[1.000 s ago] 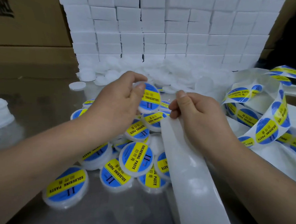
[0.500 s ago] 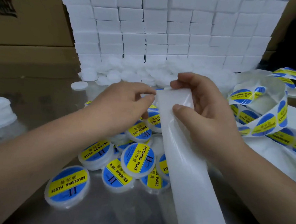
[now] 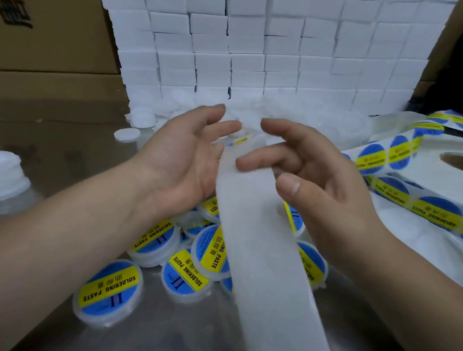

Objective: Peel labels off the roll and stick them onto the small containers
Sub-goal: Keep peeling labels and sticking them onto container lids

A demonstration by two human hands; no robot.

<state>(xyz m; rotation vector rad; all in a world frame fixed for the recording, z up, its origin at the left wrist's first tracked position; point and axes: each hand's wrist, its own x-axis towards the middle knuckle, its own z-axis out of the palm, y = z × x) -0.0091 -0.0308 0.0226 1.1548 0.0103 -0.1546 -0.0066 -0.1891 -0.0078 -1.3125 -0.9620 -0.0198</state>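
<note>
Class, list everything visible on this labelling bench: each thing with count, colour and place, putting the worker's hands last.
small round plastic containers with labels: at least eight, blue-and-yellow tops, piled below the hands
blank paper backing strip: one, white, from the hands to the bottom edge
roll of round stickers: one, blue and yellow on white, unwinding at right
unlabelled round containers: many, white, heaped behind the hands
stack of round discs: one, white, left edge
small rectangular boxes: many, white, stacked at back
cardboard cartons: two, brown, back left
metal tabletop: one, grey, underneath
left hand: one, open, left of the strip
right hand: one, fingers across the strip, grip unclear
</note>
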